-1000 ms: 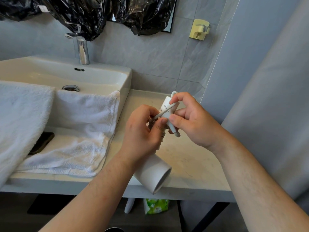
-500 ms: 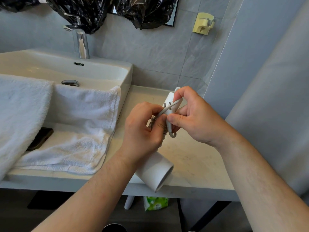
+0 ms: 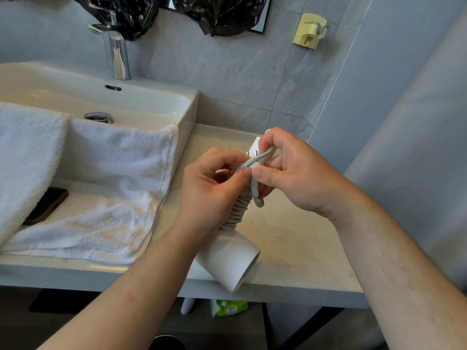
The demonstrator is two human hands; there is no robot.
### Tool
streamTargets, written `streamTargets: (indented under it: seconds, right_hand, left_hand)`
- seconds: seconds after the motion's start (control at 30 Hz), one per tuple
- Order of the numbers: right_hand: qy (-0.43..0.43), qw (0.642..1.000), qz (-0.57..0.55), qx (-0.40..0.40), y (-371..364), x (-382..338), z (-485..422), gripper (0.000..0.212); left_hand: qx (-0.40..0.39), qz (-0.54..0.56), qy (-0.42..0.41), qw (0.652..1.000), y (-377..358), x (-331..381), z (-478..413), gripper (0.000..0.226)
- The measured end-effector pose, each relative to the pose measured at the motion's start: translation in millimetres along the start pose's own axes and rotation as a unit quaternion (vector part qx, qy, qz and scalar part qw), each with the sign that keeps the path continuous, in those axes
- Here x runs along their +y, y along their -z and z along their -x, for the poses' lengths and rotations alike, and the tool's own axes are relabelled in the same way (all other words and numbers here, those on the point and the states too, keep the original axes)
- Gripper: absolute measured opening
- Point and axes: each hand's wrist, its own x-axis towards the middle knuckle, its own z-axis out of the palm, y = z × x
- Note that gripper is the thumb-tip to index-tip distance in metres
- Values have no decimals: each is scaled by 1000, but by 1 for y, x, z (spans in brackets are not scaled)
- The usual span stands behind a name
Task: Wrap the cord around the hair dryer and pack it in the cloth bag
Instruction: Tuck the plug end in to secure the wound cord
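**A:** Where is the thing, and who has hold of it?

**B:** The white plastic hair dryer with the round barrel (image 3: pixel 227 263) is held over the pale marbled countertop (image 3: pixel 298 248), handle up. Its open mouth points down and to the right, across the counter's front edge. The left hand (image 3: pixel 209 195) is curled round the handle, over the tight coils of pale grey cord (image 3: pixel 236 210). The right hand (image 3: pixel 298 173) pinches the last turn of cord between thumb and forefinger, against the white plug (image 3: pixel 254 147). Two of the plug's metal pins show.

**A:** What room is there around it?

**B:** On the left, the rumpled white towel (image 3: pixel 113 188) hangs from the white ceramic basin (image 3: pixel 156 104) onto the counter, and its edge lies near the left wrist. A dark phone (image 3: pixel 48 204) is half tucked under a second towel farther left. Right of the hands, bare counter runs to the pale blue-grey wall (image 3: pixel 379 97). Behind them it runs to the grey tiles. I cannot tell whether the barrel touches the counter.

**A:** And what has changed from before?

**B:** Very little has changed in half a second, and both grips are the same. A second ago the loose bit of cord stuck out below the right thumb, and now it curls into a small loop beside the coils. The hands also sit a little farther from the basin's corner.
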Motion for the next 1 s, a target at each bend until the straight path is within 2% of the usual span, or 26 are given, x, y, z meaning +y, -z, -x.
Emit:
streamTargets:
  seconds: [0.2, 0.4, 0.47, 0.57, 0.67, 0.77, 0.9, 1.0]
  right_hand:
    - [-7, 1000, -2, 30, 0, 3, -3, 19]
    - [6, 985, 75, 155, -9, 5, 0, 14]
    - [6, 981, 121, 152, -9, 0, 2, 6]
    - [-18, 979, 162, 123, -5, -14, 2, 15]
    - [-53, 959, 243, 137, -3, -20, -7, 16]
    - [-69, 963, 191, 177, -5, -10, -9, 19]
    - [-56, 974, 120, 185, -6, 8, 0, 13]
    - [-25, 973, 139, 183, -4, 11, 11, 8]
  left_hand:
    - [23, -21, -1, 1000, -1, -3, 0, 15]
    - [37, 0, 50, 998, -1, 0, -4, 9]
    - [37, 0, 64, 997, -1, 0, -2, 9]
    - [24, -50, 65, 996, -5, 2, 0, 15]
    - [17, -80, 75, 994, -8, 2, -1, 10]
    - [28, -13, 108, 994, -5, 1, -5, 11]
    - [9, 14, 164, 986, -6, 1, -12, 31]
    - [-39, 25, 165, 985, -11, 4, -15, 14]
